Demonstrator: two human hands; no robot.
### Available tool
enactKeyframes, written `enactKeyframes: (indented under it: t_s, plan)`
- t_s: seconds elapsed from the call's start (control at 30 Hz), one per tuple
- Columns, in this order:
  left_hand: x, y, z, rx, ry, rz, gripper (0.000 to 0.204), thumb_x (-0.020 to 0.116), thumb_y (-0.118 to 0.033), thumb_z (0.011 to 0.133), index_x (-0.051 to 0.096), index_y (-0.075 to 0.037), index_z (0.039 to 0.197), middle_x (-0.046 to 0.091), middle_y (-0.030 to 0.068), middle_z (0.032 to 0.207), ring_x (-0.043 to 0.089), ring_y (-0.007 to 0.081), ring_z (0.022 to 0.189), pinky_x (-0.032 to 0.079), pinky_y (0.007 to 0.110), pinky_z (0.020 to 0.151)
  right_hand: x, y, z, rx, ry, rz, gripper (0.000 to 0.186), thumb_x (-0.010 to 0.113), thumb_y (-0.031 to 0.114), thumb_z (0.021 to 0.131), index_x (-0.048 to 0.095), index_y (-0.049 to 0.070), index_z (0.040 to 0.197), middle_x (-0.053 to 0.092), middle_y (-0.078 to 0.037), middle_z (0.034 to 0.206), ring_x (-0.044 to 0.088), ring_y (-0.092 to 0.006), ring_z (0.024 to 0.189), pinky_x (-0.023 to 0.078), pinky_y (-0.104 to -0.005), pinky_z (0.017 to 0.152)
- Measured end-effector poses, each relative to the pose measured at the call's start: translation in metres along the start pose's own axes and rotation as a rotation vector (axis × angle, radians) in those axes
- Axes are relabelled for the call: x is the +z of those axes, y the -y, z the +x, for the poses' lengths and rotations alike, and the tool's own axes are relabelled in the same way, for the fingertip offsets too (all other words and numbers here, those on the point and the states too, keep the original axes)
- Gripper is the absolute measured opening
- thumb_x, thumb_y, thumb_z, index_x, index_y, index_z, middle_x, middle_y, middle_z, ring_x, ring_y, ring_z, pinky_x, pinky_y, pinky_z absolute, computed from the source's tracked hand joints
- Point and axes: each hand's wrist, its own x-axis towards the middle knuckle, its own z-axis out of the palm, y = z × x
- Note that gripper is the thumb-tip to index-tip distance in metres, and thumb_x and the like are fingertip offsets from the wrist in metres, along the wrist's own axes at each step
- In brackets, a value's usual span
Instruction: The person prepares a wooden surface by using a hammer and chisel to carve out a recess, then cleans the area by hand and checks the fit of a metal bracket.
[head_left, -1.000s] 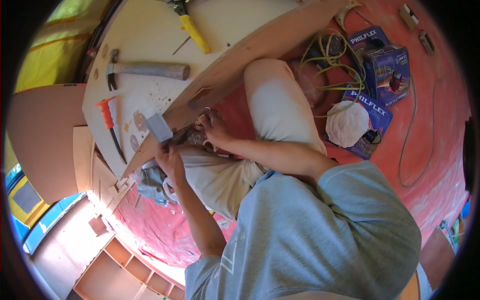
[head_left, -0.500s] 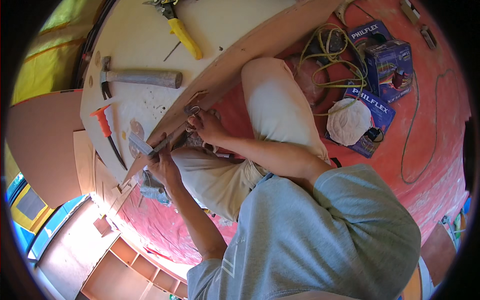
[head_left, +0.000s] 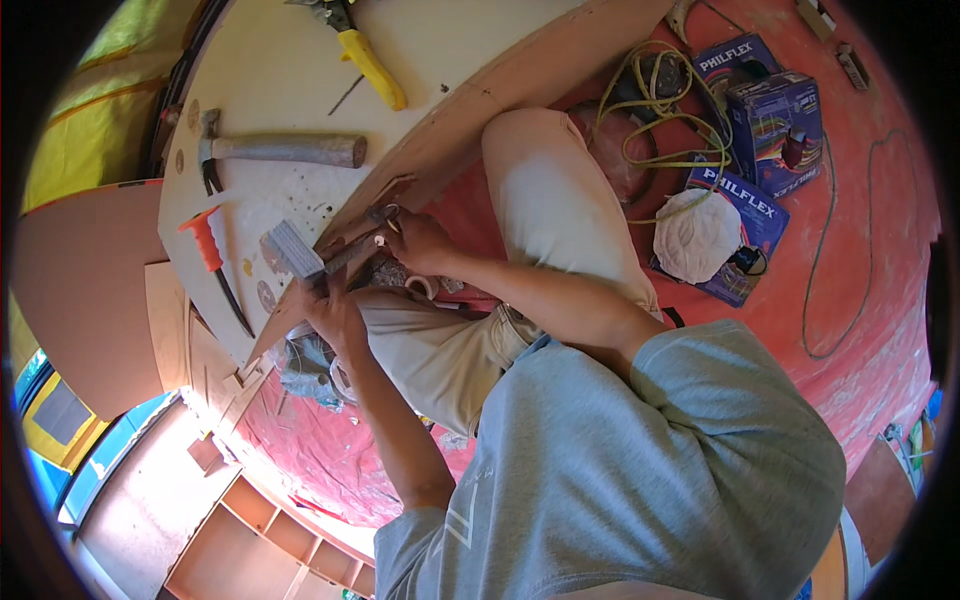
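Observation:
My left hand (head_left: 335,312), closed, grips a grey ribbed block (head_left: 293,249) from below, at the edge of the pale tabletop. From the block a flat, dark strip (head_left: 350,257) runs toward my right hand (head_left: 418,243). That hand is closed at the strip's far end, around a small dark metal piece (head_left: 381,214) whose kind I cannot make out. A claw hammer (head_left: 285,151) with a wooden handle lies on the tabletop beyond my hands. Nearer the left hand lies a tool with an orange handle (head_left: 206,243) and a dark, thin shaft.
Yellow-handled snips (head_left: 370,70) lie at the tabletop's far side. On the red floor (head_left: 850,290), right of my knee, are blue boxes (head_left: 775,130), a yellow cord (head_left: 655,105) and a round white cloth-like piece (head_left: 697,240). Brown boards (head_left: 90,290) lean at the left.
The grey block has tilted and moved up slightly, showing more of its ribbed face. My right hand has shifted a little to the right, and a bright spot shows beside its fingers.

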Motion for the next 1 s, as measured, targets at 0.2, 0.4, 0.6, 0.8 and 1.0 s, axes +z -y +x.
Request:
enactKeyframes:
  t_s: [0.2,0.4,0.6,0.8,1.0]
  plan:
    - [0.006,-0.005,0.004,-0.025,-0.016,0.009,0.019,0.055,0.002,0.093,0.057,0.004,0.111,0.066,0.0129,0.107,0.062,0.0197,0.105,0.047,0.032,0.095,0.008,-0.019,0.000,0.025,0.037,0.026,0.037,0.058,0.024,0.091,0.051,-0.003,0.114,0.064,-0.025,0.081,0.064,-0.0419,0.076,0.050,-0.0483,0.067]
    - [-0.010,-0.001,-0.005,-0.034,-0.089,-0.180,0.018,0.053,-0.001,0.096,0.056,0.007,0.112,0.063,0.0165,0.111,0.062,0.0256,0.107,0.049,0.040,0.100,-0.004,-0.006,0.004,-0.003,0.213,-0.140,0.042,0.062,0.025,0.087,0.050,0.000,0.119,0.065,-0.025,0.093,0.063,-0.0431,0.086,0.049,-0.0486,0.072]
    - [-0.008,0.002,-0.008,-0.025,-0.132,-0.248,0.022,0.051,0.000,0.096,0.054,0.008,0.116,0.061,0.0189,0.113,0.060,0.0282,0.110,0.050,0.043,0.099,0.007,-0.016,0.002,-0.185,0.020,-0.087,0.035,0.062,0.030,0.085,0.058,-0.003,0.096,0.065,-0.022,0.082,0.064,-0.0386,0.078,0.050,-0.0463,0.072]
    - [-0.006,0.009,-0.009,-0.008,-0.181,-0.273,0.023,0.048,0.004,0.095,0.054,0.007,0.117,0.061,0.0179,0.113,0.060,0.0266,0.109,0.051,0.043,0.099,-0.004,0.019,-0.010,0.286,0.289,0.487,0.021,0.055,0.022,0.095,0.057,0.001,0.094,0.065,-0.014,0.074,0.065,-0.0220,0.058,0.053,-0.0334,0.055]
    - [0.001,0.000,-0.013,-0.043,-0.175,-0.321,0.024,0.056,0.001,0.093,0.054,0.003,0.117,0.060,0.0138,0.113,0.061,0.0237,0.105,0.053,0.044,0.096,0.009,0.007,-0.022,0.455,0.063,0.989,0.017,0.050,0.019,0.099,0.053,0.003,0.101,0.064,-0.010,0.078,0.067,-0.0215,0.064,0.055,-0.0313,0.054]
